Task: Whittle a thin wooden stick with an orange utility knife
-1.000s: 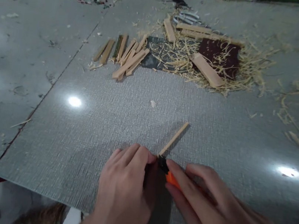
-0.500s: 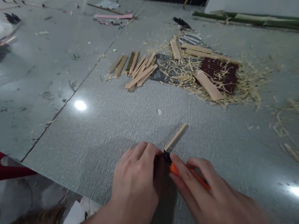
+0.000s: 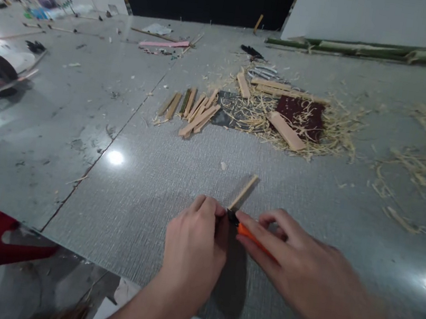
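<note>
Orange plastic shows between the fingers of the right hand (image 3: 294,257), closed around a utility knife (image 3: 249,233) whose black nose meets a thin bamboo strip (image 3: 244,192) over a grey textured tabletop (image 3: 141,213). Alongside, the left hand (image 3: 198,232) is bunched narrow, pinching the strip's near end, its fingertips partly hidden; the strip's far end points to one o'clock. Farther off, at eleven o'clock from the hands, short bamboo pieces (image 3: 200,117) lie in a row and a small pile. At one o'clock, a broad pale slat (image 3: 287,132) rests partly on a dark red sheet (image 3: 302,110) amid curled shavings (image 3: 253,120). Beyond, a silvery hand tool (image 3: 266,73) lies at twelve o'clock, and a green bamboo pole (image 3: 357,49) stretches along the far side at one o'clock.
</note>
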A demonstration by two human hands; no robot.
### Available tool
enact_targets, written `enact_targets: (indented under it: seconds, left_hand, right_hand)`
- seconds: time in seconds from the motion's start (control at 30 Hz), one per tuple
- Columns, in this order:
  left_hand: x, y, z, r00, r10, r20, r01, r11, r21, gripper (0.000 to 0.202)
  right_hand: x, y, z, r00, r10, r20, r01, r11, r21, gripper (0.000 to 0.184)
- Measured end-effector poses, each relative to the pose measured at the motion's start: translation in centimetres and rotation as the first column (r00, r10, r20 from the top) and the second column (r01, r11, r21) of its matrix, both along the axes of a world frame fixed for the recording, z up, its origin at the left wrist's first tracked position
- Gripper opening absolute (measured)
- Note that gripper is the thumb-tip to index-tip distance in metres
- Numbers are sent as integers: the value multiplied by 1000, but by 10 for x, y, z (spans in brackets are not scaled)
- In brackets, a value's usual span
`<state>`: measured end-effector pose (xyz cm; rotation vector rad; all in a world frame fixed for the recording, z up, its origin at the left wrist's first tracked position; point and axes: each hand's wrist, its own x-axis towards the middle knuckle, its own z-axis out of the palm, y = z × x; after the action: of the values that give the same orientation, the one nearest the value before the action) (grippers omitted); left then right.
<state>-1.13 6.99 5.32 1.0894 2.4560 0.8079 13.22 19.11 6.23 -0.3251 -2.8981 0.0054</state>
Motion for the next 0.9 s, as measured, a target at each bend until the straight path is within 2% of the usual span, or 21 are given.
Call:
enact_targets:
  seconds: [0.1, 0.2, 0.33, 0.43, 0.53, 0.6, 0.67, 0.7, 0.77, 0.83, 0.87, 0.9]
  left_hand:
    - [-1, 2, 1, 1000, -2, 15, 2, 1000, 0, 12]
    - [0, 3, 2, 1000, 18, 14, -18, 1000, 2, 11]
    - [2, 0, 0, 998, 37, 54, -39, 999, 36, 12]
    - [2, -3, 1, 991, 42, 124, -54, 994, 96, 12]
    - [-3, -6, 8, 975, 30, 219, -64, 987, 148, 19]
    - [-8, -6, 16, 934, -23, 355, -51, 979, 197, 20]
    - [-14, -5, 24, 863, -98, 495, -32, 968, 249, 17]
    - [-18, -3, 28, 826, -131, 548, -21, 965, 263, 14]
    - [-25, 1, 33, 767, -185, 615, 12, 962, 274, 10]
    - [-33, 9, 37, 712, -232, 663, 46, 958, 284, 7]
    - [-37, 13, 39, 684, -254, 684, 63, 955, 291, 6]
    - [-41, 17, 41, 659, -272, 701, 82, 953, 293, 6]
  right_hand:
    - [-1, -3, 0, 1000, -9, 16, 8, 998, 69, 57]
    - [0, 5, -3, 998, -59, 32, 56, 995, 83, 61]
    - [3, 34, 3, 967, -247, -60, 252, 963, 95, 68]
    - [-2, 50, 24, 931, -339, -134, 341, 940, -8, 56]
    - [-13, 58, 45, 888, -426, -170, 376, 889, -262, 52]
    - [-19, 62, 50, 867, -483, -125, 367, 786, -498, 53]
    - [-20, 64, 48, 870, -491, -40, 330, 642, -692, 51]
    - [-18, 64, 46, 872, -490, 2, 308, 544, -780, 48]
    - [-14, 63, 41, 857, -512, 64, 248, 299, -922, 41]
    - [-9, 61, 37, 823, -560, 97, 167, 76, -983, 38]
    - [-8, 61, 36, 803, -588, 98, 126, 7, -992, 37]
    - [-7, 61, 35, 787, -610, 92, 99, -22, -995, 37]
